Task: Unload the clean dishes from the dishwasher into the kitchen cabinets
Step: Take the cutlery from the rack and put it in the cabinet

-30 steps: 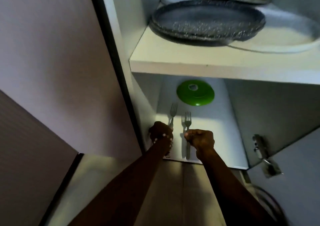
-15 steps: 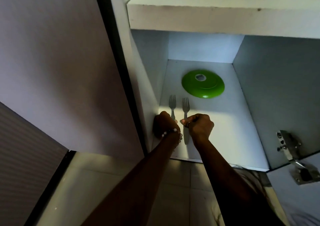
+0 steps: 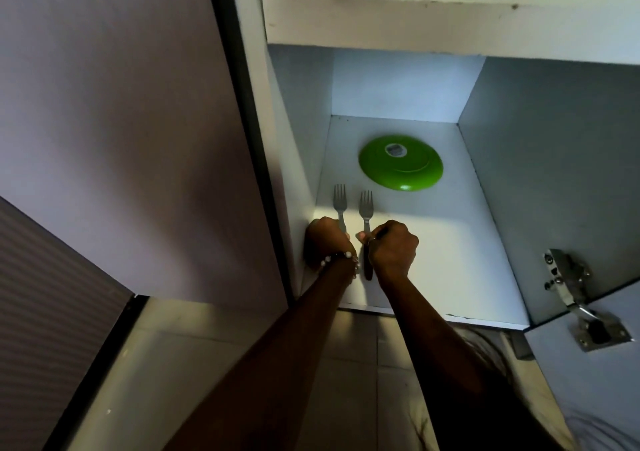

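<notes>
Gripping forks — left hand, right hand, cabinet floor

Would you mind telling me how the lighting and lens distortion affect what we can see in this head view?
Head view: a bright patch lights the shelf floor around the two forks and the green plate; the left hand, right hand and forearms are dark and underexposed; the wide-angle lens splays the cabinet's straight edges; the door hinge catches glare.
</notes>
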Demonstrator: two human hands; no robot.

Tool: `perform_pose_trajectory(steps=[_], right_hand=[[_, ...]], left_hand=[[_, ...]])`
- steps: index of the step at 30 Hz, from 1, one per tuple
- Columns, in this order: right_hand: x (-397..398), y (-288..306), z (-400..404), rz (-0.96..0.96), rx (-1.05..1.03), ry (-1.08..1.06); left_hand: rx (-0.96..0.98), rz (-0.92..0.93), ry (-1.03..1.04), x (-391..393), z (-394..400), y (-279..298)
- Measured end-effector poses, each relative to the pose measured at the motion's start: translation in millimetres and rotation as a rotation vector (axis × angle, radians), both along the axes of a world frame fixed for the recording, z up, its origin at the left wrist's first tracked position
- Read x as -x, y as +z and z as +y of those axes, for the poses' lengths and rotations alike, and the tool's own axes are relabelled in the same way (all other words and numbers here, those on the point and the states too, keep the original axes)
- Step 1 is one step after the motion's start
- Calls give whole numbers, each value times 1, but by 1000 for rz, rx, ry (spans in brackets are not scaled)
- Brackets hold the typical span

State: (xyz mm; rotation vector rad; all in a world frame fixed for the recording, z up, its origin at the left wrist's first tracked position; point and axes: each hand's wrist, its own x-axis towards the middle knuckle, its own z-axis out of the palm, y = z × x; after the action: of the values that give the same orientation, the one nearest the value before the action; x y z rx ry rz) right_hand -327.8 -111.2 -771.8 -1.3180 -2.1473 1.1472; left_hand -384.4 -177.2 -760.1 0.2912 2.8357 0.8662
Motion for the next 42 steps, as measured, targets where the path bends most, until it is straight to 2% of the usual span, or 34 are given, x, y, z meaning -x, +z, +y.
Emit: perform_pose_trajectory(steps=[8, 15, 18, 22, 23, 26, 28, 32, 36, 42], right_hand=[[-3, -1, 0, 14, -38, 25], [-8, -2, 2, 37, -6, 40], [-11, -2, 3, 37, 0, 49], [-20, 3, 4, 51, 23, 31], [-21, 5, 4, 46, 33, 28], [-26, 9, 2, 35, 124, 25], [-35, 19, 0, 16, 161, 57], [-66, 57, -18, -38, 145, 177], [-115, 109, -47, -62, 204, 188], [-188, 219, -87, -77, 307, 122]], left_hand=[[44, -46, -32, 4, -2, 5], [-50, -14, -58, -1, -6, 1], [-105, 20, -57, -5, -9, 0], [-240, 193, 35, -16, -10, -2], [-227, 203, 22, -17, -12, -2], [-22, 31, -96, -24, -20, 1], [39, 8, -131, -30, -30, 7], [30, -16, -150, -59, -52, 38], [-33, -45, -213, -101, -80, 89], [-53, -108, -273, -160, -119, 213]])
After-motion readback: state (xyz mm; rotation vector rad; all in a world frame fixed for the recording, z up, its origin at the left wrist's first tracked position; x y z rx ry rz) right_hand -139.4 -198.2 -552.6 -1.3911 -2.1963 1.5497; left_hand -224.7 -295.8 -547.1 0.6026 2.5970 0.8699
